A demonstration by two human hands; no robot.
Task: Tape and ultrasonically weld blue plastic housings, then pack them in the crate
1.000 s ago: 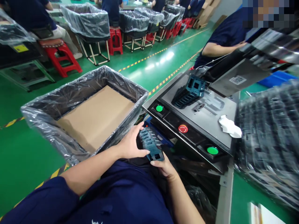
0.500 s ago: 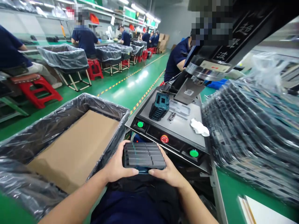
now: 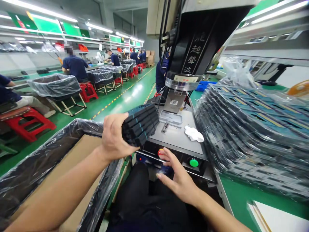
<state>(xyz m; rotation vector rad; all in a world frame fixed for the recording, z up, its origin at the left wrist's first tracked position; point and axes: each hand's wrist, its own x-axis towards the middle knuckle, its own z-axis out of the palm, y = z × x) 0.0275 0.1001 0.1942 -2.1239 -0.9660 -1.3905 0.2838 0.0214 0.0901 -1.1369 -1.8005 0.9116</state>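
A stack of dark plastic frames (image 3: 140, 125) is held in the left hand's (image 3: 113, 137) grip beside the lined box (image 3: 89, 127); the right hand's (image 3: 180, 175) grip is wide. Setting down appears called for.

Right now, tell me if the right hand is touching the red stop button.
Cannot tell: from the head view, the right hand overlaps the red stop button, with no plain contact or gap.

Stacked plastic parts (image 3: 140, 125): black, edges apparently teal. Round button (image 3: 193, 163): green. Floor (image 3: 131, 103): green, with yellow-and-black dashed stripe (image 3: 113, 103).
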